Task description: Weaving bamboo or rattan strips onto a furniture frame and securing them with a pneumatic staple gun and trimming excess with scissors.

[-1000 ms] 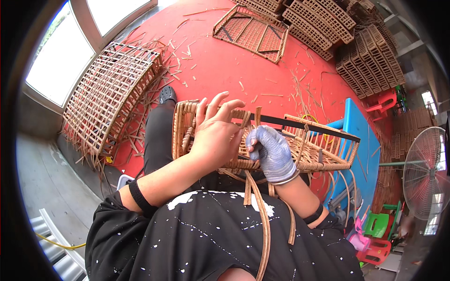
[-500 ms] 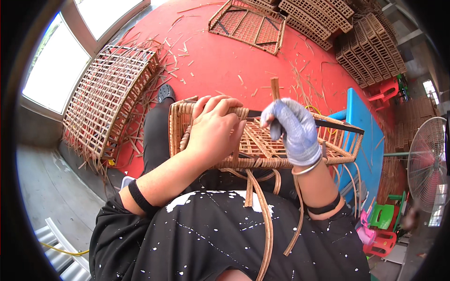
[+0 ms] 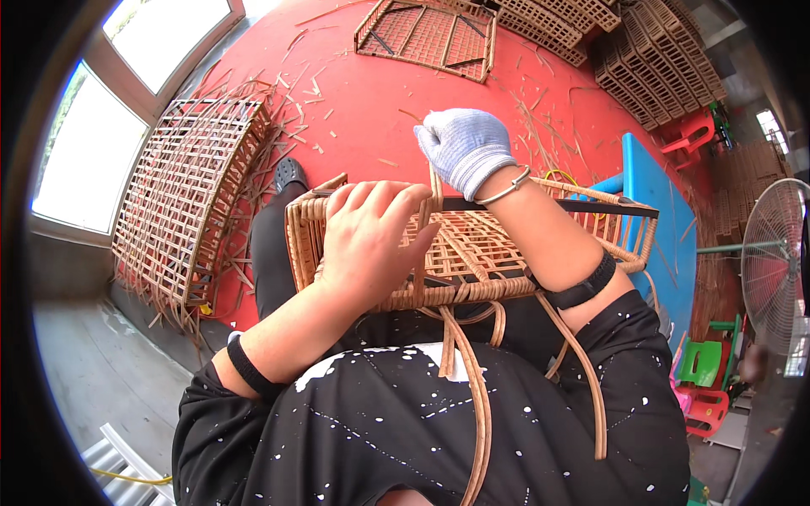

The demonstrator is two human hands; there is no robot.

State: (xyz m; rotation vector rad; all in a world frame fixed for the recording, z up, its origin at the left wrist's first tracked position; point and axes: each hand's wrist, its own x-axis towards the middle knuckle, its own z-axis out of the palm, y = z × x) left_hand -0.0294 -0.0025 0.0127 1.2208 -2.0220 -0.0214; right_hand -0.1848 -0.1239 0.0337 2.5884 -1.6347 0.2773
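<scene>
A tan wicker basket (image 3: pixel 498 292) with dark frame bars rests across my lap. My bare left hand (image 3: pixel 371 240) is closed over the wrapped rim at its left part, thumb toward the inside. My right hand (image 3: pixel 467 152), in a pale grey glove, is raised past the far rim, its fingers closed on a flat rattan strip (image 3: pixel 436 185). The strip runs from the rim up to the glove, and a short end pokes out beyond the fist. Loose rattan strands (image 3: pixel 482 426) hang from the near side of the basket over my black shirt.
A woven panel (image 3: pixel 187 194) leans by the window at left, strip scraps around it. Another woven frame (image 3: pixel 426 38) lies on the red floor (image 3: pixel 337 84) ahead. Stacked baskets (image 3: pixel 658 67) fill the far right. Blue board (image 3: pixel 666 228), fan (image 3: pixel 776 261) and small chairs (image 3: pixel 702 363) stand right.
My right hand has swung left and away from me, drawing the strip up at the rim beside my left hand. My left hand keeps its hold; the view has shifted slightly.
</scene>
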